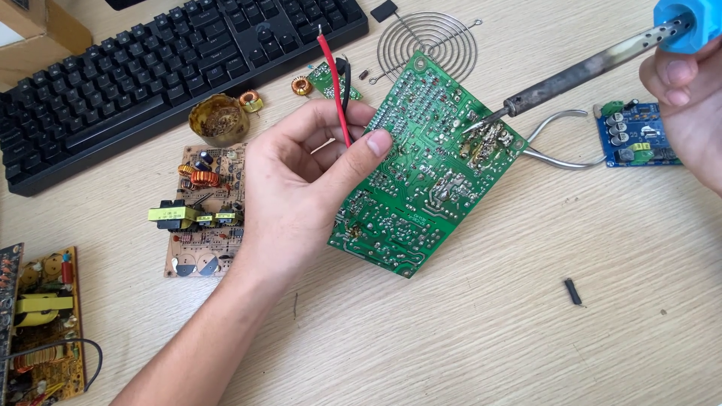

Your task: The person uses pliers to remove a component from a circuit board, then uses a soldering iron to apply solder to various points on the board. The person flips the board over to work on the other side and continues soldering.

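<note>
We held the green rectangular circuit board [421,173] tilted up off the pale wooden table [489,323] in our left hand [301,180], solder side toward us. That hand was closed on the board's left edge, thumb pressed on the face and fingers curled behind, and a red wire [336,90] and a black wire [347,86] rose from between those fingers. Our right hand [688,90] was wrapped around the blue plastic handle of the soldering iron [579,75], whose darkened metal barrel ran down and left from the hand. The iron's tip touched the solder side near the board's upper right edge, beside a patch of scorched joints.

Behind the board, between our two hands, lay a round wire fan grille [440,37] and the steel handles of a pair of tweezers or pliers [560,139]; we could not tell which. Just below our right hand sat a small blue circuit module [635,135] with silver capacitors. To the left of our left hand lay a tan circuit board [199,214] with yellow transformers, a round yellow tin of flux [218,120] and a small copper coil [250,100]. Beyond them stretched a black keyboard [150,68]. Another tan board [45,331] lay by our left forearm, and a short black component [574,292] rested on the table below our right hand.
</note>
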